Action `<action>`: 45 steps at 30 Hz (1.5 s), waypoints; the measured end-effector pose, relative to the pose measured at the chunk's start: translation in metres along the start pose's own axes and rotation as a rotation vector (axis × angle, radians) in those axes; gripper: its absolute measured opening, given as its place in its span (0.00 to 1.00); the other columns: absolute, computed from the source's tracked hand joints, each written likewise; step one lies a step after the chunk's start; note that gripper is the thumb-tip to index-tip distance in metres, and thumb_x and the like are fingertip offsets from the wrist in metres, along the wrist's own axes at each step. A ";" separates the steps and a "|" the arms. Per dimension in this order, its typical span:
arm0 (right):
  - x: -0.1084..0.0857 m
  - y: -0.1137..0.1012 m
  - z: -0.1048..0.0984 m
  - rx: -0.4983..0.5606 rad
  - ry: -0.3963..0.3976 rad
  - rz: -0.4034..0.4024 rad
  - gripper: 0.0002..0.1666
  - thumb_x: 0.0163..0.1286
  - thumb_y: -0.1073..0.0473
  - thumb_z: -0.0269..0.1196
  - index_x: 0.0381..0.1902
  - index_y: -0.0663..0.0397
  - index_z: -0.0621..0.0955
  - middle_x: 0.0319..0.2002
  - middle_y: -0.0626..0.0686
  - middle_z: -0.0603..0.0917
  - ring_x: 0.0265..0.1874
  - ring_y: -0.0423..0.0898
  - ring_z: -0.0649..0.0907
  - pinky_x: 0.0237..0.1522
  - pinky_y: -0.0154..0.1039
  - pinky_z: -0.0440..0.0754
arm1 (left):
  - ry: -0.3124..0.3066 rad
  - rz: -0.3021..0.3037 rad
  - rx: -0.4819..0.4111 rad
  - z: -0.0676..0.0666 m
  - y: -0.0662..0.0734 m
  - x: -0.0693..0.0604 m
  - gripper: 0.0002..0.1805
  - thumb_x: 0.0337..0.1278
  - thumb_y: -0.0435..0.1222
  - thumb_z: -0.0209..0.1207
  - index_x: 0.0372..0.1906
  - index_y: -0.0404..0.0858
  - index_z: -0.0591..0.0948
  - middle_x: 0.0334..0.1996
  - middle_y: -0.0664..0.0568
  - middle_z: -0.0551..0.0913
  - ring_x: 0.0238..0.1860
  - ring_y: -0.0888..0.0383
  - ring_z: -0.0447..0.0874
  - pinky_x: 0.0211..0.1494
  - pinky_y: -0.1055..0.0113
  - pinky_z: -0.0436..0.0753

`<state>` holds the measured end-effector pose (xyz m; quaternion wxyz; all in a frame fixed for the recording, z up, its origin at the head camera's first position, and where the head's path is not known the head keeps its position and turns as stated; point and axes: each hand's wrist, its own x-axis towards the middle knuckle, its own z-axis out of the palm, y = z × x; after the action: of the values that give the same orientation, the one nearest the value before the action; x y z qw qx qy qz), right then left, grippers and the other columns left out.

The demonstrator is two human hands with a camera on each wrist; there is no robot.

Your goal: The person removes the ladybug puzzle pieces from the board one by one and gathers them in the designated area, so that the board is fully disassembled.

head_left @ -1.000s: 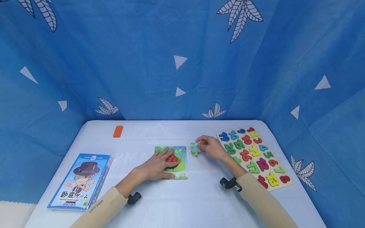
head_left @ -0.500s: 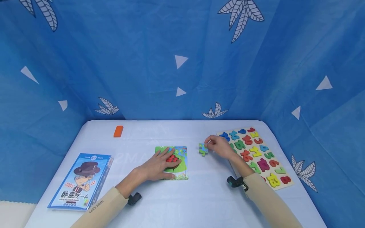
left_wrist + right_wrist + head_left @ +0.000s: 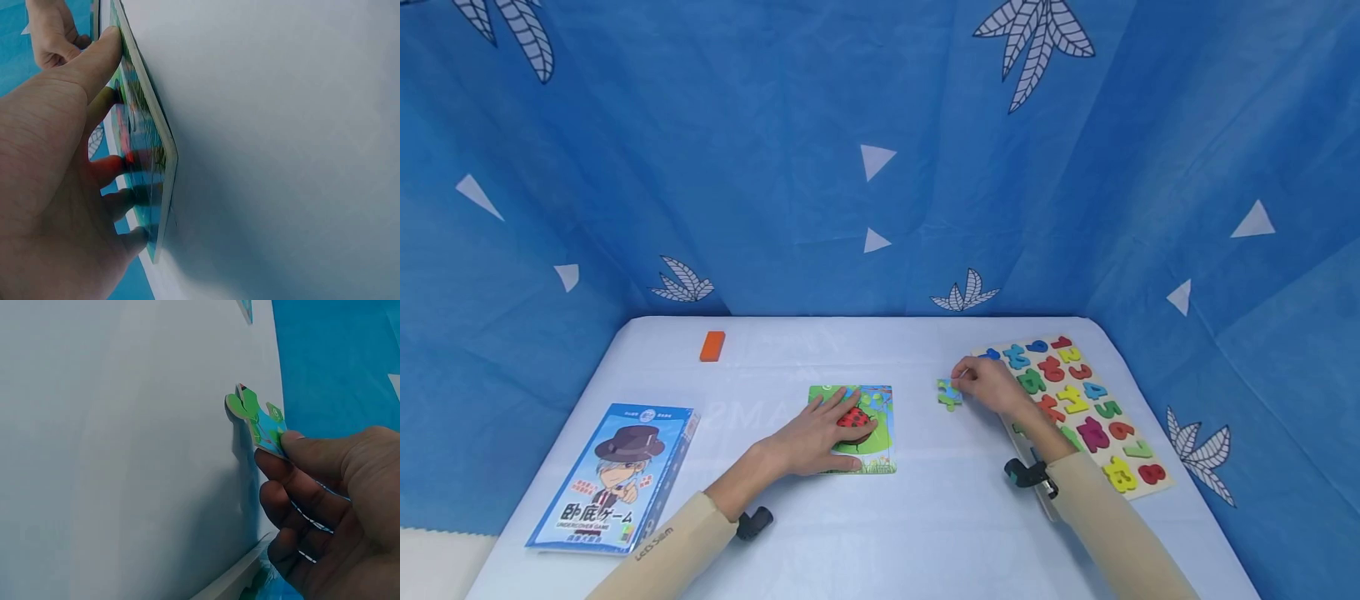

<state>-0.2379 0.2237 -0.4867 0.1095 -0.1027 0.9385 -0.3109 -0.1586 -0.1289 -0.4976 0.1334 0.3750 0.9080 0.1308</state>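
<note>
My left hand (image 3: pixel 812 435) lies with spread, straight fingers on a square ladybug jigsaw puzzle (image 3: pixel 880 433) in the middle of the table. In the left wrist view its fingertips touch the face of the puzzle (image 3: pixel 164 140). To the right of it, my right hand (image 3: pixel 991 387) pinches a green and blue jigsaw piece (image 3: pixel 947 393) between thumb and forefinger. The right wrist view shows the piece (image 3: pixel 255 419) tilted above the white tabletop, with a shadow below it. The other fingers of that hand are loosely curled under it.
A number board (image 3: pixel 1078 408) with colourful digits lies at the right, partly beneath my right forearm. At the left is a blue game box (image 3: pixel 613 475). An orange block (image 3: pixel 712 346) sits near the back left edge. Blue curtains (image 3: pixel 880 200) surround the white table (image 3: pixel 880 533).
My right hand has moved right with the jigsaw piece, away from the ladybug puzzle and toward the number board. My left hand stays in place on the puzzle.
</note>
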 end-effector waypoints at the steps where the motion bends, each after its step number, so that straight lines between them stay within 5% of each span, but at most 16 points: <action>1: 0.000 0.000 -0.001 -0.010 0.003 -0.004 0.03 0.72 0.57 0.65 0.41 0.48 0.84 0.32 0.48 0.83 0.32 0.46 0.78 0.35 0.40 0.76 | 0.002 0.002 0.002 0.000 0.000 0.000 0.37 0.66 0.61 0.55 0.77 0.57 0.65 0.81 0.39 0.47 0.80 0.37 0.41 0.73 0.32 0.54; 15: 0.003 0.008 -0.004 -0.060 0.018 -0.015 0.06 0.72 0.61 0.64 0.43 0.49 0.87 0.38 0.47 0.84 0.41 0.48 0.78 0.47 0.44 0.79 | 0.001 0.008 0.013 -0.002 0.001 0.001 0.36 0.67 0.61 0.54 0.77 0.56 0.65 0.80 0.38 0.48 0.79 0.35 0.42 0.73 0.31 0.54; 45: 0.002 0.006 -0.006 -0.197 -0.019 -0.030 0.06 0.71 0.62 0.66 0.43 0.49 0.88 0.39 0.47 0.85 0.42 0.47 0.79 0.53 0.49 0.79 | -0.003 -0.006 0.014 -0.001 0.002 0.000 0.37 0.67 0.63 0.53 0.77 0.58 0.65 0.81 0.40 0.47 0.80 0.36 0.42 0.73 0.32 0.54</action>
<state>-0.2417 0.2309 -0.4858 0.1032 -0.1300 0.9618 -0.2178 -0.1578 -0.1279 -0.4960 0.1326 0.3737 0.9097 0.1233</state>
